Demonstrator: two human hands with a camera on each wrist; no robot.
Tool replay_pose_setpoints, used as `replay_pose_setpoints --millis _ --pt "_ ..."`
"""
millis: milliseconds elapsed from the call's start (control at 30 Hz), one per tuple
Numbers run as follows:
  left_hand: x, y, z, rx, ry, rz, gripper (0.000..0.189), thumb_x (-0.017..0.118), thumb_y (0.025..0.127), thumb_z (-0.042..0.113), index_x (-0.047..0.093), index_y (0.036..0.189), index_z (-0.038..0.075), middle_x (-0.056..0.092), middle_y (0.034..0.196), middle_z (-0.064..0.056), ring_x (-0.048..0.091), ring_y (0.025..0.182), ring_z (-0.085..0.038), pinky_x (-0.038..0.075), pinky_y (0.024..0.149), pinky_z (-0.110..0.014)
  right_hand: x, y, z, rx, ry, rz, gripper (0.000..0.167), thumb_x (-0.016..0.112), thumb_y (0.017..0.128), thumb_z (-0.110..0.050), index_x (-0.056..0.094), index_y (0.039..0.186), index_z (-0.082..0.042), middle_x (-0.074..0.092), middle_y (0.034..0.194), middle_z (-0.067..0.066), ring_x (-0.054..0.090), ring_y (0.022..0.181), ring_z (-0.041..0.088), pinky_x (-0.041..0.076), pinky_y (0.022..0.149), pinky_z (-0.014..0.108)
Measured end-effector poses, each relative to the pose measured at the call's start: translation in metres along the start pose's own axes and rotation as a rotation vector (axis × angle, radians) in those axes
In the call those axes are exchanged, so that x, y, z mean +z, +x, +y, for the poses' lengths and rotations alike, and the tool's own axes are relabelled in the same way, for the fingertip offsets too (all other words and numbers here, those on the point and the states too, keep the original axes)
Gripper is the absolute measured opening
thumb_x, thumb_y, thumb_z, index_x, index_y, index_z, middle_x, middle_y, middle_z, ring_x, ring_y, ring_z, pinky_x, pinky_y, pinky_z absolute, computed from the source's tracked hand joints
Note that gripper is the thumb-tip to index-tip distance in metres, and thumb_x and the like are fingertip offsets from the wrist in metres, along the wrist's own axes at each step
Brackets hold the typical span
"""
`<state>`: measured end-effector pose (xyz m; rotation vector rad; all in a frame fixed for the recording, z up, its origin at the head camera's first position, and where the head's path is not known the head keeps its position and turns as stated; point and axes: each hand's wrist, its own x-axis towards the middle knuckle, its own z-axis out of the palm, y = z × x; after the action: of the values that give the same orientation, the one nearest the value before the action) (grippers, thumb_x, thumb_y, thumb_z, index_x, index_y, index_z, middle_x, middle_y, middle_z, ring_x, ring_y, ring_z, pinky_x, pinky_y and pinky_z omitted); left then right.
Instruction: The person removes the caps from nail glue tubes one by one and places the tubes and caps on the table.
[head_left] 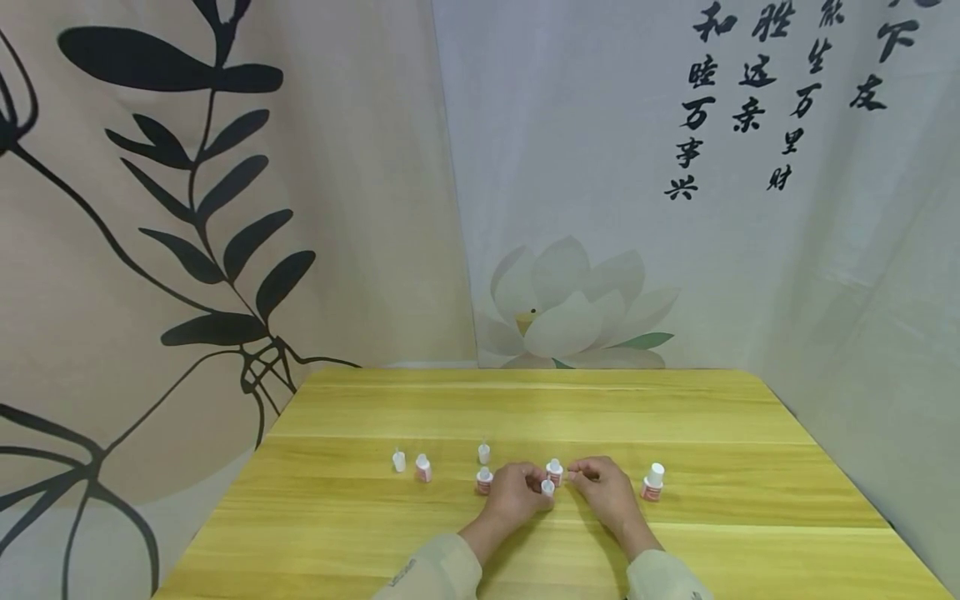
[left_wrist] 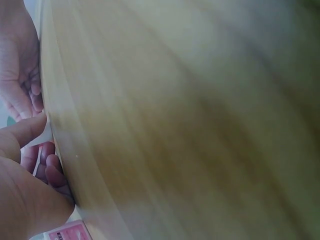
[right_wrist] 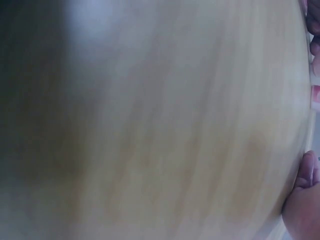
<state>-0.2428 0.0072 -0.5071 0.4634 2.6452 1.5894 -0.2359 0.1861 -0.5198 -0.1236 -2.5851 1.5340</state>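
Note:
My left hand (head_left: 516, 493) pinches a small white cap-like piece (head_left: 547, 487) between thumb and fingers; the left wrist view shows the white piece (left_wrist: 46, 134) partly hidden by them. Just beyond it a small bottle (head_left: 554, 472) with a white top and a pink-red label stands upright on the table. My right hand (head_left: 606, 493) is to the right of this bottle, thumb and forefinger close together, a small gap from it. I see nothing between those fingertips. The right wrist view catches only the curled fingers (right_wrist: 307, 170) at its edge.
Another labelled bottle (head_left: 484, 481) stands close to the left hand, with a white pointed piece (head_left: 483, 453) behind it. Farther left are a bottle (head_left: 423, 468) and a second white piece (head_left: 399, 461). One capped bottle (head_left: 653, 482) stands right of the right hand.

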Motion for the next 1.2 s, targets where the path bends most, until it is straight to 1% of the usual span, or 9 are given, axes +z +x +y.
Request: replay_pose_setpoints --millis 500,600,633,700,733,833,1000,1100,1200 --pt "-0.005 -0.002 -0.001 -0.016 -0.019 -0.008 0.027 0.08 0.07 -0.003 0.07 0.094 0.003 0.063 0.077 0.004 0.055 0.071 -0.008 0.05 0.067 -0.025 0.0 0.0 -0.001 0.002 0.005 -0.01 0.019 0.068 0.092 -0.012 0.071 0.109 -0.007 0.062 0.116 0.013 0.058 0.109 0.033 0.046 0.095 0.054" --pt "-0.008 -0.003 0.001 -0.026 -0.004 -0.015 0.031 0.08 0.072 -0.001 0.069 0.1 0.002 0.063 0.081 0.002 0.056 0.074 -0.011 0.052 0.073 -0.034 0.0 0.0 -0.001 0.004 0.016 -0.017 0.021 0.067 0.093 -0.012 0.07 0.112 -0.006 0.062 0.117 0.014 0.057 0.11 0.033 0.045 0.096 0.054" --pt "-0.009 -0.004 0.003 -0.028 0.001 -0.018 0.032 0.081 0.073 0.001 0.068 0.103 0.002 0.064 0.084 0.001 0.056 0.077 -0.013 0.051 0.083 -0.044 -0.001 -0.001 -0.001 0.006 0.019 -0.02 0.021 0.066 0.093 -0.012 0.069 0.113 -0.006 0.062 0.117 0.015 0.057 0.111 0.034 0.045 0.096 0.054" --pt "-0.01 -0.004 0.006 -0.035 0.014 -0.019 0.036 0.083 0.075 0.003 0.067 0.107 0.002 0.064 0.089 -0.002 0.057 0.082 -0.016 0.047 0.087 -0.057 -0.003 -0.001 -0.003 0.008 0.018 -0.027 0.022 0.065 0.094 -0.012 0.068 0.115 -0.005 0.062 0.118 0.015 0.057 0.112 0.035 0.045 0.096 0.054" --pt "-0.011 -0.004 0.008 -0.04 0.011 -0.019 0.037 0.083 0.075 0.004 0.067 0.109 0.002 0.064 0.091 -0.003 0.057 0.084 -0.018 0.04 0.091 -0.066 -0.004 -0.002 -0.003 0.01 0.015 -0.028 0.023 0.064 0.095 -0.012 0.068 0.116 -0.005 0.062 0.118 0.015 0.057 0.112 0.035 0.045 0.096 0.054" --pt "-0.011 -0.003 0.017 -0.059 0.002 -0.014 0.041 0.084 0.076 0.009 0.067 0.112 0.004 0.064 0.098 -0.005 0.059 0.092 -0.024 0.022 0.091 -0.081 -0.008 -0.003 -0.005 0.0 0.005 -0.04 0.024 0.062 0.097 -0.012 0.066 0.118 -0.002 0.063 0.118 0.016 0.057 0.112 0.036 0.046 0.095 0.054" --pt "-0.014 -0.001 0.031 -0.087 0.001 0.023 0.044 0.086 0.076 0.017 0.067 0.115 0.008 0.065 0.108 -0.007 0.058 0.105 -0.032 0.01 0.086 -0.087 -0.012 -0.002 -0.009 -0.01 0.022 -0.071 0.027 0.058 0.1 -0.012 0.063 0.124 -0.001 0.062 0.123 0.017 0.055 0.118 0.037 0.044 0.099 0.055" --pt "-0.018 0.001 0.04 -0.073 -0.007 0.046 0.046 0.086 0.076 0.016 0.067 0.117 0.009 0.064 0.112 -0.009 0.057 0.108 -0.032 0.023 0.093 -0.08 -0.013 -0.001 -0.014 -0.013 0.056 -0.074 0.03 0.056 0.1 -0.011 0.061 0.128 -0.002 0.061 0.127 0.016 0.054 0.12 0.036 0.044 0.1 0.053" --pt "-0.022 0.006 0.049 -0.045 -0.031 0.064 0.046 0.085 0.078 0.015 0.066 0.119 0.007 0.063 0.114 -0.008 0.056 0.11 -0.03 0.044 0.095 -0.058 -0.014 0.002 -0.027 -0.037 0.087 -0.07 0.031 0.054 0.101 -0.01 0.058 0.131 -0.002 0.06 0.127 0.016 0.054 0.118 0.032 0.045 0.1 0.05"
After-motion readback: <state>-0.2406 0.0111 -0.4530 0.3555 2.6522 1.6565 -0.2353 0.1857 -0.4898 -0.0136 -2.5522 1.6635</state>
